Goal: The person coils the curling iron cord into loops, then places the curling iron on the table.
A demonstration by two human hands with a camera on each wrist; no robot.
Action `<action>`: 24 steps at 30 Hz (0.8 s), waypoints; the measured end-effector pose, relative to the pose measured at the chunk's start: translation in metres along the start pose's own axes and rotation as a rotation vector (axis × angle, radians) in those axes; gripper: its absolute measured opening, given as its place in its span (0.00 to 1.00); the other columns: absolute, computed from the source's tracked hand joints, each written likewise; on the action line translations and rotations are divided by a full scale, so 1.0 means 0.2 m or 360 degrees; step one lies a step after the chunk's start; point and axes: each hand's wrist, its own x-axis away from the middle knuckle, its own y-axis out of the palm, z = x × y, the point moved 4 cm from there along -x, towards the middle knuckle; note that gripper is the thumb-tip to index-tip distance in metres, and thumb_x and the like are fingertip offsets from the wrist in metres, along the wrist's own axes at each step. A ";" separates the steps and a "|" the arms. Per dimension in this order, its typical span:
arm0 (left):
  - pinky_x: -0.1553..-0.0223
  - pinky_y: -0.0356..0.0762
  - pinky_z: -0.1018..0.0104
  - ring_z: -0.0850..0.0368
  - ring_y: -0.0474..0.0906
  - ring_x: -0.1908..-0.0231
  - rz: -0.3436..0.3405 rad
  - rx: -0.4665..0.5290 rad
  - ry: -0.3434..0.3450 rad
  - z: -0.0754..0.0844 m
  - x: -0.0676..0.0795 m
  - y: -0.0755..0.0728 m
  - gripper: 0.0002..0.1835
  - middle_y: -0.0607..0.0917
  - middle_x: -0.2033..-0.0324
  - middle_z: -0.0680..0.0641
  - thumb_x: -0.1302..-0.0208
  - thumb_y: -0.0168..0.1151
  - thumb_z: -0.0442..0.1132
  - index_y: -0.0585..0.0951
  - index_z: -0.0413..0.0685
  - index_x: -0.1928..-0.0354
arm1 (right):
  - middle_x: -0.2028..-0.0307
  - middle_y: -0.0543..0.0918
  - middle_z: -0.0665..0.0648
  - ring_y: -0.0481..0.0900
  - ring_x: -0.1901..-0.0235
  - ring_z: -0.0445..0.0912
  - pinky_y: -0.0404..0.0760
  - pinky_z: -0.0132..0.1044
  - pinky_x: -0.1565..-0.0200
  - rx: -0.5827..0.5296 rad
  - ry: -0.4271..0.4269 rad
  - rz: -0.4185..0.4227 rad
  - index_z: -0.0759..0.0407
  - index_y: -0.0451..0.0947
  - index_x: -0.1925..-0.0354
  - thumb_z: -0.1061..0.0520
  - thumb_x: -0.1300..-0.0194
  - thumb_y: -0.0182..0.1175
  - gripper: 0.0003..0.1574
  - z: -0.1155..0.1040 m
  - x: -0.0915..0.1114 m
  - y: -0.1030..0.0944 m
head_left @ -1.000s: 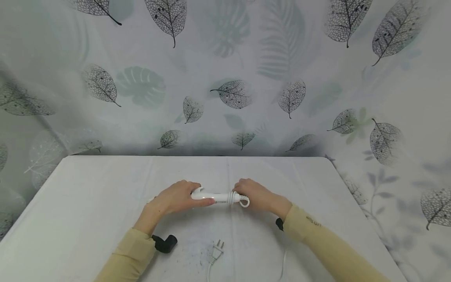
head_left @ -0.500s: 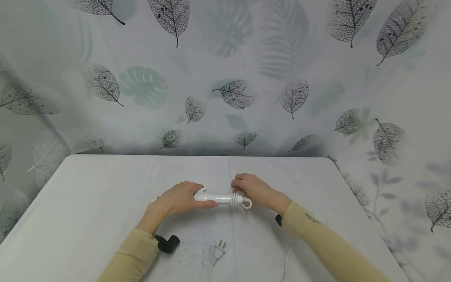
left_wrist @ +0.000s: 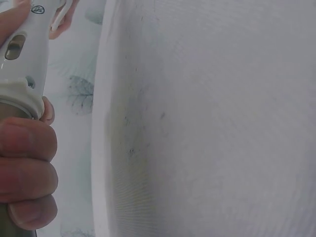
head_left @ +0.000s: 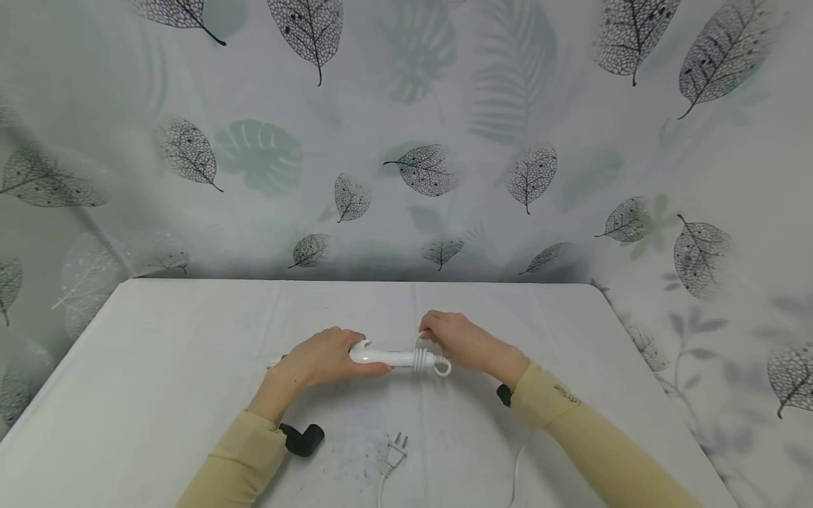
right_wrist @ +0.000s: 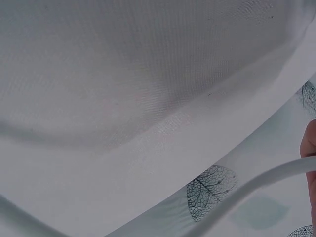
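Observation:
A white curling iron [head_left: 395,358] lies across my left hand [head_left: 324,356] in the head view, its handle pointing right. In the left wrist view, curled fingers [left_wrist: 30,178] wrap its metallic barrel, below the white handle with its switch [left_wrist: 16,47]. Several turns of white cord [head_left: 420,360] circle the handle's end, and a small loop stands out from the cord's base. Just beyond those turns, my right hand [head_left: 460,339] pinches the cord between thumb and fingers. The right wrist view has the cord [right_wrist: 254,183] running up to a fingertip [right_wrist: 309,140] at the edge.
On the white table [head_left: 190,353], the cord's two-pin plug [head_left: 395,450] lies near the front. A free stretch of cord [head_left: 516,473] hangs below the right forearm. Leaf-patterned curtain [head_left: 381,106] closes off the back and sides. A black wrist mount [head_left: 303,440] juts from the left sleeve.
My right hand has shifted up and away from the handle's end, drawing the cord toward the far side. My left hand keeps its grip on the curling iron, nearly still.

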 end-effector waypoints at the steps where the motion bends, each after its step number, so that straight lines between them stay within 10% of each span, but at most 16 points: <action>1: 0.67 0.69 0.64 0.60 0.71 0.69 -0.0001 -0.0006 -0.0002 0.00 0.00 0.00 0.33 0.78 0.72 0.57 0.52 0.61 0.80 0.80 0.62 0.62 | 0.64 0.81 0.51 0.80 0.65 0.42 0.80 0.36 0.58 -0.0002 -0.0011 0.0007 0.60 0.77 0.59 0.60 0.27 0.58 0.04 0.00 0.00 0.00; 24: 0.71 0.68 0.64 0.60 0.71 0.72 -0.0038 0.0034 -0.0078 -0.01 -0.01 0.01 0.31 0.77 0.73 0.55 0.51 0.63 0.78 0.80 0.60 0.62 | 0.64 0.83 0.50 0.77 0.68 0.38 0.79 0.32 0.62 -0.0163 0.0004 0.0146 0.58 0.81 0.58 0.57 0.26 0.58 0.06 -0.07 0.05 -0.03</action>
